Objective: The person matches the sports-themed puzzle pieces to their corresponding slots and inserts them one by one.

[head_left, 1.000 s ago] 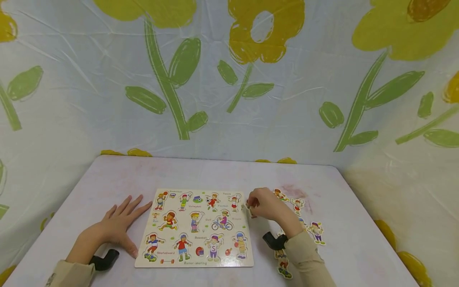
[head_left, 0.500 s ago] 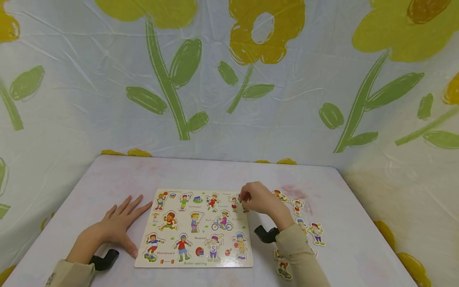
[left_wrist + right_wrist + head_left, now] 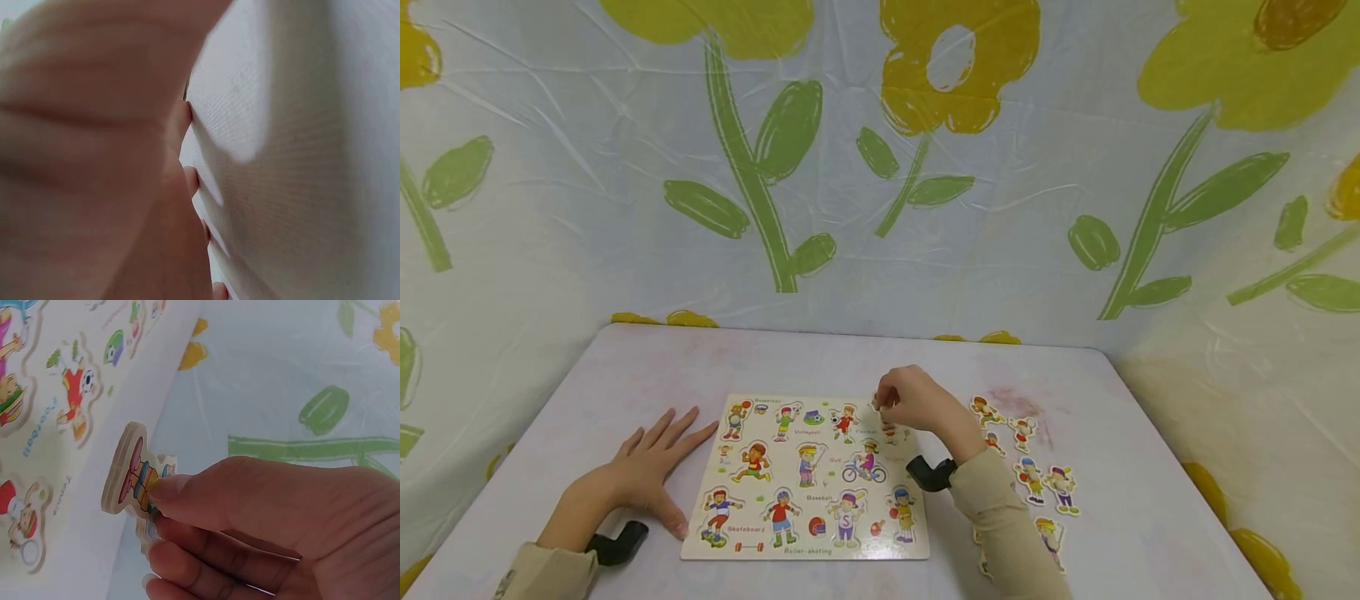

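Note:
A wooden puzzle board (image 3: 790, 479) printed with figures playing sports lies flat on the table. Above its top right corner, my right hand (image 3: 921, 404) pinches a wooden puzzle piece (image 3: 131, 469) between thumb and fingers. In the right wrist view the piece stands off the board, showing its thick edge and part of a coloured figure; fingers cover the rest. My left hand (image 3: 647, 467) rests on the table with fingers spread, its thumb and index tips close to the board's left edge. The left wrist view shows mostly palm and the undersides of the fingers.
Loose puzzle pieces lie right of the board, among them a basketball figure (image 3: 1032, 482), a baseball figure (image 3: 1062, 490), a tennis figure (image 3: 1021, 432) and a running figure (image 3: 985, 410). My right sleeve (image 3: 1011, 517) partly covers others. A flowered cloth (image 3: 850, 275) hangs behind the table.
My right hand has moved left with the puzzle piece, from beside the board to over its top right corner. The left hand and the board stay where they were.

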The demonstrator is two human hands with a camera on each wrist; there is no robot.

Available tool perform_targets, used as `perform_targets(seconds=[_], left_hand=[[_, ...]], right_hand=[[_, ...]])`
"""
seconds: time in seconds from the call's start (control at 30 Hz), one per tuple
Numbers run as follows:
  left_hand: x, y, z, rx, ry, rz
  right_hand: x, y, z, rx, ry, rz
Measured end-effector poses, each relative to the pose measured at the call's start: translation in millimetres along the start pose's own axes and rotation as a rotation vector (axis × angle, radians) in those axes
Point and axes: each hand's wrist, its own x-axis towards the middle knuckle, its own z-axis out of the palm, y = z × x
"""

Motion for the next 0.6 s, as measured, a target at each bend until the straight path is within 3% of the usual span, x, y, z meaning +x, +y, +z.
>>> perform_targets(seconds=[0.6], left_hand=[[-3.2, 6.6, -6.3, 0.014, 0.005, 0.010]], right_hand=[[28.4, -26.0, 10.1, 0.024, -0.021, -0.059]])
